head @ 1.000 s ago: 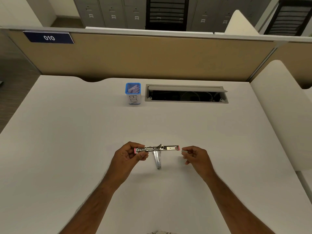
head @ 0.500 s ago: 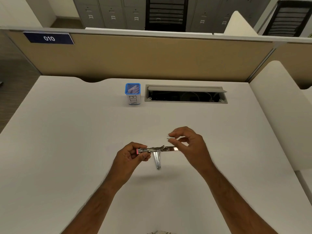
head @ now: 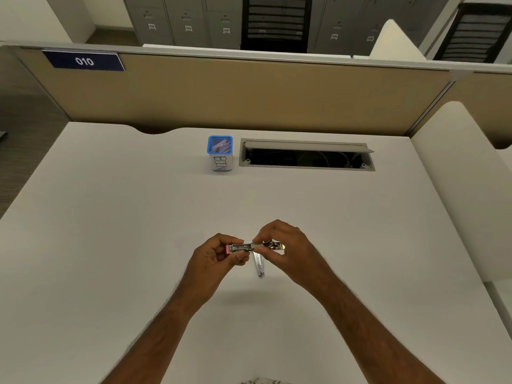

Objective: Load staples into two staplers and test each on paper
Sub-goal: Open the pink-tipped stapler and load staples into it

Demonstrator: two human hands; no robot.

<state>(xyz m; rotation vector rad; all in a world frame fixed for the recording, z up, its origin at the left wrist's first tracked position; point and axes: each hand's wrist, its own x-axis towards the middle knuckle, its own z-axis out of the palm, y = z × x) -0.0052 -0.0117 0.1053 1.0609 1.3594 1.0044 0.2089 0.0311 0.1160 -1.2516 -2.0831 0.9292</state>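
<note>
Bin (head: 220,155) and cable hatch (head: 306,159) stand well beyond opened stapler (head: 245,247).

A dark blue plate (head: 83,61) on the partition, far beyond and to the left of the left hand (head: 214,256), reads "010" in white. A blue cup (head: 220,153), straight beyond the left hand on the desk, carries a white label handwritten "BIN", the letters running sideways. Number tags on the lockers (head: 188,20) are too small to read.
</note>
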